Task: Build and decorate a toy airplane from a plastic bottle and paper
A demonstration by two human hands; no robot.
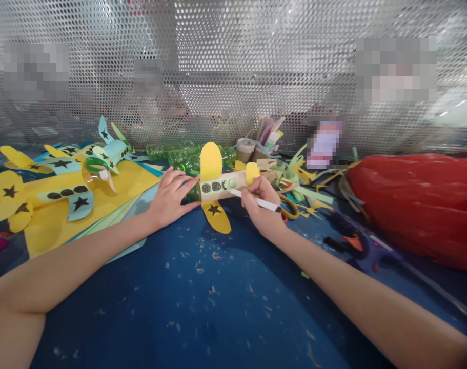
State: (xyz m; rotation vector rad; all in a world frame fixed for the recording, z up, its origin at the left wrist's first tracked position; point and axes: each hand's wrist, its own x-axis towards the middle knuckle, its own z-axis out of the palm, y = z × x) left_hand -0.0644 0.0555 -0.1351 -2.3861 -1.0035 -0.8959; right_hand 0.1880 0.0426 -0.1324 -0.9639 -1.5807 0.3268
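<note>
A: Where's the plane?
B: The plane [224, 187] is in the middle, between the hands, on or just over the blue table [202, 312]; I can't tell which. It has a pale body, a green end on the left and yellow wings.
A: Any markings?
B: A black star [215, 209] on the near wing and a row of circles along the body: the two leftmost dark, the rightmost only an outline.
A: And the left hand?
B: The left hand [174, 197] is half open, its thumb and fingers closed about the green end.
A: The right?
B: The right hand [264, 202] is curled around a white marker [259, 201], tip at the circles.
A: What's close by?
B: Yellow-handled scissors [290, 209] just beyond the right hand, paper scraps [300, 174] near them, green bottles [183, 155] behind the plane.
A: Further out?
B: On the left, a yellow plane [39, 190] and a blue plane [116, 149] by a yellow sheet [44, 241]. On the right, a glue gun [375, 251] and a red bag [418, 205]. Metal mesh [233, 31] stands behind everything.
</note>
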